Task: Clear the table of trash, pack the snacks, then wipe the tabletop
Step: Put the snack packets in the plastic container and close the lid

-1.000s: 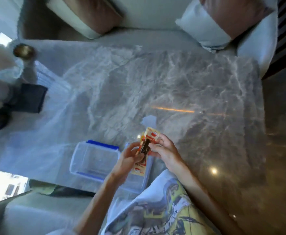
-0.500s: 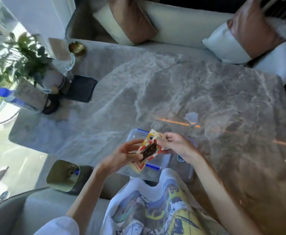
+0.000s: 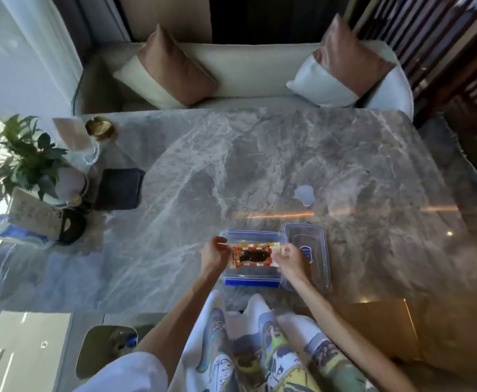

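Snack packet [image 3: 250, 256], one, pinched by both hands over one container [image 3: 250, 280].

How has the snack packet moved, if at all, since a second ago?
Yes. The snack packet went from tilted on end above the clear container to level, lengthwise across its opening.

The tabletop [image 3: 260, 165] was polished grey marble, glossy enough to mirror light. The storage box [image 3: 251, 281] and its lid [image 3: 316, 244] were clear smooth plastic. The snack packet [image 3: 252, 254] had a shiny printed film wrapper. The cushions [image 3: 172, 66] were sheeny fabric; a small dish [image 3: 100, 128] looked brass.
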Available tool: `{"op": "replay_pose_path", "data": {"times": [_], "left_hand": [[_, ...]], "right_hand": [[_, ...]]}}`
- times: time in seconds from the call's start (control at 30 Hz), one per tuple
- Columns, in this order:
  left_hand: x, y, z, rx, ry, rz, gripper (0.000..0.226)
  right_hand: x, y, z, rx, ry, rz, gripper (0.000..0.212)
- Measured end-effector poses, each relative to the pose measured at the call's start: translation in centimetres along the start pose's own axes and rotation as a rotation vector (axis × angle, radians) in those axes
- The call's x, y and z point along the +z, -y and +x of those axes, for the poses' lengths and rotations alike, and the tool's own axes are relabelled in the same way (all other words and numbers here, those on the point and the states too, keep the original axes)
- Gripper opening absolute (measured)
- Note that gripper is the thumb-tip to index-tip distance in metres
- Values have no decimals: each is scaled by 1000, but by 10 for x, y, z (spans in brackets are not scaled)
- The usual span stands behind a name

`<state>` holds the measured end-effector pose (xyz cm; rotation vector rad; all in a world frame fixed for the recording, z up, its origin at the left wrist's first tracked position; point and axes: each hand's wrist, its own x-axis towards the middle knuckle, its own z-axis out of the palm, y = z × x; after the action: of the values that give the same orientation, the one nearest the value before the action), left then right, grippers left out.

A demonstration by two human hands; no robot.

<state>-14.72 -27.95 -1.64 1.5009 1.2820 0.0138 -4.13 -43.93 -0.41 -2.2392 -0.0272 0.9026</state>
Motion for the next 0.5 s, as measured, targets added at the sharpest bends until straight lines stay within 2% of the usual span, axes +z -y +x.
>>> {"op": "replay_pose_path", "data": {"times": [0.13, 0.2, 0.4, 0.5], "left_hand": [[20, -12, 15, 58, 65, 327, 31], [28, -14, 17, 85, 108, 418, 28], [37, -7, 18, -18, 149, 460, 29], [39, -2, 17, -62, 143, 412, 25]], "right_hand": [[16, 7, 21, 34, -21, -102, 36], [20, 12, 32, 65, -32, -149, 36], [35, 12, 52, 169, 30, -317, 37], [40, 9, 52, 193, 146, -400, 40]]}}
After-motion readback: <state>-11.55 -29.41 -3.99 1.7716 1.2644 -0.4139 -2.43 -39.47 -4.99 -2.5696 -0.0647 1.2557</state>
